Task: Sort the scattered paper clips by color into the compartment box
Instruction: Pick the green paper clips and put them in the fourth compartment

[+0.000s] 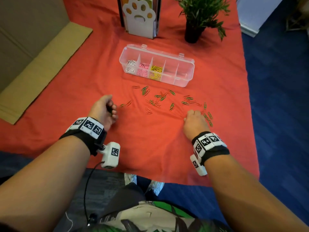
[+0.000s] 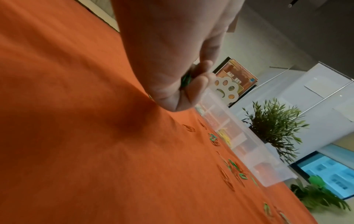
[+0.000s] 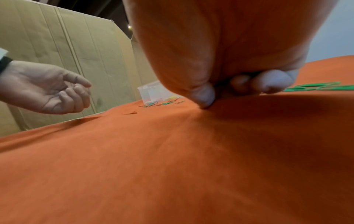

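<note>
The clear compartment box (image 1: 184, 72) lies open on the red cloth. From its left end it holds white, pink and yellow clips, and its two right cells look bare. Green and red paper clips (image 1: 160, 97) lie scattered in front of it. My left hand (image 1: 111, 108) hovers left of the scatter, fingers curled round a few green clips (image 2: 185, 80). My right hand (image 1: 194, 114) sits knuckles-up at the right end. Its thumb (image 3: 205, 97) and curled fingertips press the puckered cloth; no clip shows between them. Green clips (image 1: 209, 117) lie just right of it.
A white paw-shaped holder (image 1: 140, 15) and a potted plant (image 1: 194, 30) stand behind the box. Flat cardboard (image 1: 33, 72) lies at the left. The cloth ends at the right on blue carpet (image 1: 275, 97).
</note>
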Tool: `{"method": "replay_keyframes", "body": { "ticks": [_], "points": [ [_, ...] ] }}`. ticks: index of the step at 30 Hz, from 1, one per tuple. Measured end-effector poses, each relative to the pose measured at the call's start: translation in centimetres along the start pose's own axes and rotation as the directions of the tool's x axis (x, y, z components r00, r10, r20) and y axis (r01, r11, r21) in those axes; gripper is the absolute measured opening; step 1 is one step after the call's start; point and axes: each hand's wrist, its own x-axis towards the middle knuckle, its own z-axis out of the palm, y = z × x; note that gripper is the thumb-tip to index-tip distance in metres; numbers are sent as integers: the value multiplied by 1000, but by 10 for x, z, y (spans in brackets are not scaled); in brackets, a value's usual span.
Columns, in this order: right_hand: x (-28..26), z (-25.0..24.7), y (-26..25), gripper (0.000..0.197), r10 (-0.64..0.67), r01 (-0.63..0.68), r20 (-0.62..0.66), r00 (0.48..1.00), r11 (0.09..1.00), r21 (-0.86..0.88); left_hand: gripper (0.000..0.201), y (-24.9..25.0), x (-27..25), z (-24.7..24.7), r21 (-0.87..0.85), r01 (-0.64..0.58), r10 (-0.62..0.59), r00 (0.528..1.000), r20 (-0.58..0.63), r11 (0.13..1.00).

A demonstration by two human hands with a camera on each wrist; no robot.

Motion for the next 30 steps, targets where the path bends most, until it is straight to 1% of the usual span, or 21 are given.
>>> {"method": "replay_keyframes", "body": {
  "ticks": [1,2,3,4,5,6,8,9,10,11,13,16,18,19,21,23,25,27,28,29,30],
  "points": [
    [2,-1,1,25,-6,6,3,1000,1000,12,35,3,4,-2,77,-53,58,996,-64,996],
    [4,-3,2,25,-6,5,11,1000,999,48,35,6,7,-4,242,-135,167,979,-116,961],
    [6,-7,3,24,7,-9,15,1000,993,116,32,8,11,-9,482,-209,310,940,-140,851],
    [8,-11,6,23,40,-43,19,999,978,202,27,9,14,-15,707,-243,449,885,-118,664],
    [9,-16,10,23,86,-91,32,996,954,286,21,11,17,-21,843,-253,542,839,-54,476],
    [10,-20,13,23,138,-149,56,989,922,358,19,12,19,-27,906,-263,575,818,26,333],
    [10,-25,23,21,222,-241,96,970,858,453,27,10,27,-39,947,-289,556,814,169,136],
    [9,-26,28,17,254,-266,93,963,832,487,29,7,30,-44,952,-299,541,813,214,73],
    [8,-26,31,13,279,-283,86,956,812,511,30,6,31,-47,949,-313,541,805,243,40],
    [7,-26,33,12,292,-285,71,954,804,522,29,4,32,-51,945,-326,544,798,258,31],
    [6,-25,32,15,293,-278,42,955,841,464,25,4,33,-54,936,-351,556,782,283,16],
    [3,-17,18,25,245,-237,6,970,934,268,15,9,35,-53,927,-376,520,789,327,-12],
    [2,-9,7,35,221,-219,0,975,968,124,12,14,38,-51,919,-395,503,792,346,-10],
    [3,-4,4,37,230,-229,-7,973,970,85,12,16,38,-49,912,-411,504,789,351,9],
    [2,1,0,36,269,-266,-28,963,961,75,15,18,39,-46,890,-446,512,788,342,93],
    [2,3,-2,34,283,-276,-59,957,956,103,14,21,40,-42,871,-446,478,823,307,208],
    [2,2,-2,31,274,-261,-65,959,951,163,11,25,43,-36,839,-394,397,886,239,375],
    [0,-4,0,24,301,-264,-68,951,907,327,14,31,42,-26,726,-312,275,946,174,613],
    [0,-7,2,22,334,-278,-52,941,853,442,15,33,42,-21,649,-258,207,966,157,716],
    [0,-8,5,22,365,-296,-12,931,772,563,19,33,41,-16,571,-206,143,978,153,795],
    [-1,-9,6,22,384,-306,39,922,665,681,23,32,41,-12,504,-159,93,984,153,849]
  ]
}}
